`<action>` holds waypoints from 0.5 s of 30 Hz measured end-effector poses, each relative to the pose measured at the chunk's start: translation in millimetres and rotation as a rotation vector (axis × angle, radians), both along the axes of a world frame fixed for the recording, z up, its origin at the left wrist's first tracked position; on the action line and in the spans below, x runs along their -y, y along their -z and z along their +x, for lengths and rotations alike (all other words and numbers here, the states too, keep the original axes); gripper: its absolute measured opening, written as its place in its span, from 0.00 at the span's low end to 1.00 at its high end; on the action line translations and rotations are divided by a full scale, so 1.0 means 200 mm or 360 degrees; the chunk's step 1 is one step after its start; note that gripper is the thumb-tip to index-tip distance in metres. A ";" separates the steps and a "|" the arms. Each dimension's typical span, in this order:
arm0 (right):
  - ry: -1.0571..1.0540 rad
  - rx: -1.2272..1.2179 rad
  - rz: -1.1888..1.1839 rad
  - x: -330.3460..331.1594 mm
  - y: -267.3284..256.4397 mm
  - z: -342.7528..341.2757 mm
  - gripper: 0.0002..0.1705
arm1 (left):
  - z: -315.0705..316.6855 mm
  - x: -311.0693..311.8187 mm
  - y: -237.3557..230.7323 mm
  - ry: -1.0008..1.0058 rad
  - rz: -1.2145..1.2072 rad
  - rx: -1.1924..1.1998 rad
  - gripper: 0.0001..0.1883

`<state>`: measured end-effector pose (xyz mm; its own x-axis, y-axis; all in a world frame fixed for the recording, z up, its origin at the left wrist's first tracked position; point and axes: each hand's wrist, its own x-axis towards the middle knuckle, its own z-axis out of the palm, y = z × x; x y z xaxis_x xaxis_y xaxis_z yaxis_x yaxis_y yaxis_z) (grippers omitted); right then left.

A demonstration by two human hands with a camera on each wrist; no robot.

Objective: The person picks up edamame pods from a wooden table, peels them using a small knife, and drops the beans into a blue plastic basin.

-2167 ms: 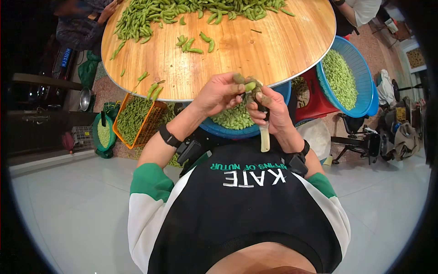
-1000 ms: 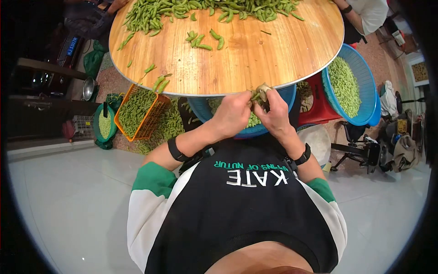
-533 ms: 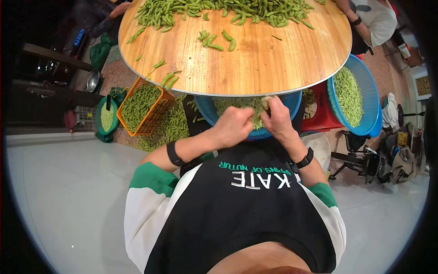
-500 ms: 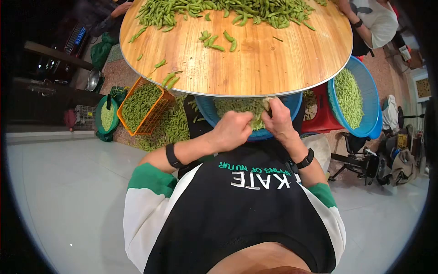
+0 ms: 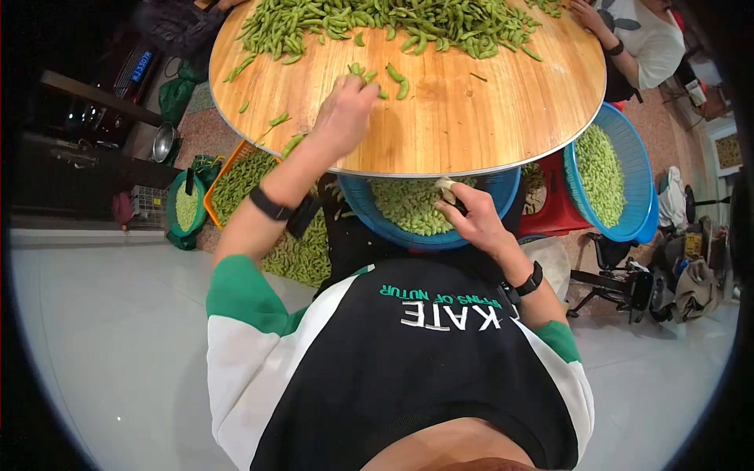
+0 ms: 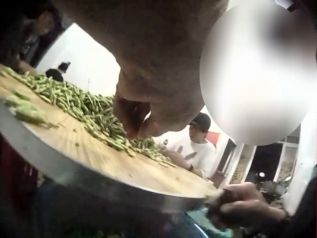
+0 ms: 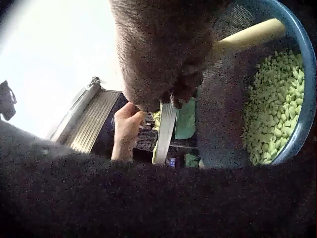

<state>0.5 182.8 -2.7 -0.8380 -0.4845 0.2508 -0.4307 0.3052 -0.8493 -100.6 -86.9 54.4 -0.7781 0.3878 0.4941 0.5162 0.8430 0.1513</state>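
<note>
My left hand (image 5: 344,118) reaches over the round wooden table (image 5: 424,133), its bent fingers down at a few loose green pods (image 5: 399,82). The left wrist view shows the left hand (image 6: 158,89) with thumb and fingers close together; whether a pod is between them cannot be told. Above the near side of a blue basin (image 5: 357,206) of shelled beans (image 5: 416,206), my right hand (image 5: 475,216) has something pale at its fingertips. Beyond the right hand (image 7: 168,64) in the right wrist view sticks a pale handle (image 7: 255,37), gripped by curled fingers.
A large pod heap (image 5: 463,27) covers the table's far side. Left of my legs stand an orange crate (image 5: 216,192) and a green-rimmed container (image 5: 187,208). A red stool (image 5: 556,200) and another blue basin (image 5: 644,184) are at the right. Another person's arm (image 5: 601,31) rests at the table's far right.
My left hand has left the place beside my right hand over the basin and moved forward to the loose pods. The right hand has stayed above the basin, shifting slightly.
</note>
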 end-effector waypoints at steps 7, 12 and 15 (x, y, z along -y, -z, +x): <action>0.0064 0.0826 -0.0507 -0.08 -0.14 0.01 0.23 | -0.13 -0.03 0.05 0.0046 -0.0115 -0.0156 0.05; 0.0036 0.1164 -0.1186 0.00 -0.16 -0.04 0.25 | 0.17 -0.27 -0.03 0.0387 0.1592 0.1512 0.05; -0.0041 0.1261 -0.1274 0.02 -0.19 -0.05 0.23 | 0.27 -0.35 -0.02 0.0475 0.1720 0.1830 0.06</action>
